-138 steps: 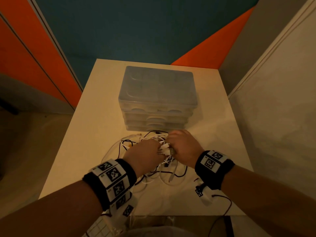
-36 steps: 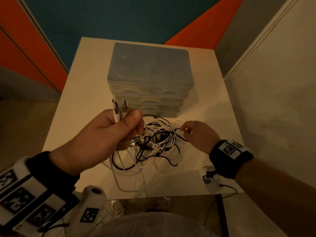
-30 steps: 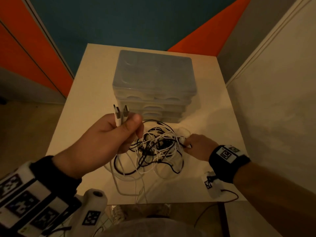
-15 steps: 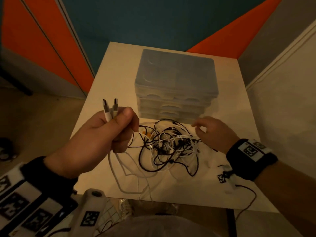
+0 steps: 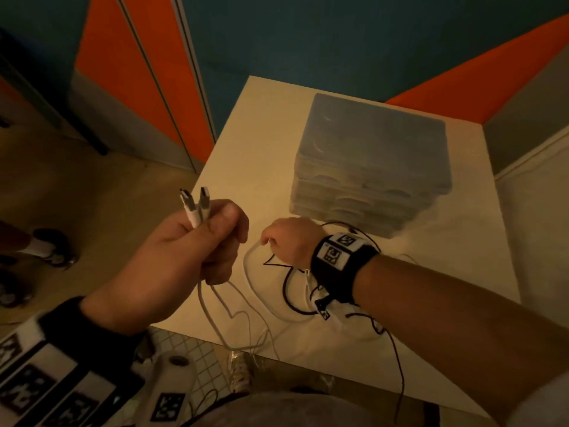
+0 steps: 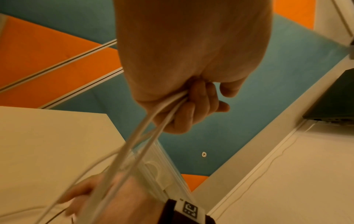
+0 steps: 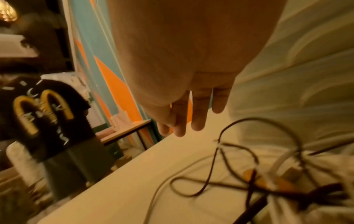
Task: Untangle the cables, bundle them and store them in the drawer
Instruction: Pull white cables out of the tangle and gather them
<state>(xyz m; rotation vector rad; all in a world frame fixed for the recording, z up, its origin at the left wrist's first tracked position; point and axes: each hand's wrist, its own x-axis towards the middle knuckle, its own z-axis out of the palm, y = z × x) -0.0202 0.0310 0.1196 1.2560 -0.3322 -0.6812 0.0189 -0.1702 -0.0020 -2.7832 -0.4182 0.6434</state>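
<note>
My left hand (image 5: 184,254) is raised above the near left corner of the white table (image 5: 252,143), fist clamped around a white cable (image 5: 212,309) with both of its plugs (image 5: 195,201) sticking up side by side out of the top of the fist. The left wrist view shows the two white strands (image 6: 153,128) leaving the underside of my curled fingers (image 6: 193,109) and running down toward the tabletop. From there the cable hangs in loose loops over the near edge.

My right hand (image 5: 289,241) is down on the table, just in front of the clear plastic drawer unit (image 5: 372,161), which stands toward the far right part of the top with its drawers pushed in. In the right wrist view the fingers (image 7: 199,115) are stretched out nearly straight, close together, holding nothing, hovering above the surface. Whether a fingertip touches the white loop beside it in the head view, I cannot tell.

The tangle of black and white cables (image 5: 295,288) lies under and behind my right wrist, near the middle of the near edge; the right wrist view, blurred, shows dark loops (image 7: 239,166) mixed with a white lead and something orange.
</note>
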